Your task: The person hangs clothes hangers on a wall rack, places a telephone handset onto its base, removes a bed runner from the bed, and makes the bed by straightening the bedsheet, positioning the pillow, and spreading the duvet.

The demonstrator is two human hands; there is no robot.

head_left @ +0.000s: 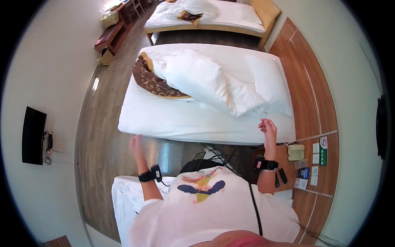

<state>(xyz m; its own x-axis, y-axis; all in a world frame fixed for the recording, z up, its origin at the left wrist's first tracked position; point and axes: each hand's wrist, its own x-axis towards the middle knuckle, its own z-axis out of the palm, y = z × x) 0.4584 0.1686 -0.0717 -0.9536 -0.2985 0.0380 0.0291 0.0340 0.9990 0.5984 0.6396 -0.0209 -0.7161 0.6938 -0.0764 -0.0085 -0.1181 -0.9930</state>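
Observation:
My right hand (268, 126) is over the near edge of the middle bed, fingers loosely bent and slightly apart, with nothing seen in them. Close by lies a bunched white duvet (205, 78) on the white bed sheet (164, 119). A brown patterned bed runner (154, 84) with a gold border is partly tucked under the duvet's left end. My left hand (135, 145) is by the bed's near left corner, over the floor. Motion smears its fingers, so their pose is unclear. Each wrist wears a black strap with a small box.
A nightstand (284, 154) at right carries a telephone (296, 152) and dark remotes (282, 176). Another bed (230, 16) stands beyond, and a white-covered one (123, 193) behind me. A television (33, 136) hangs on the left wall. Black cables (218, 154) hang at my waist.

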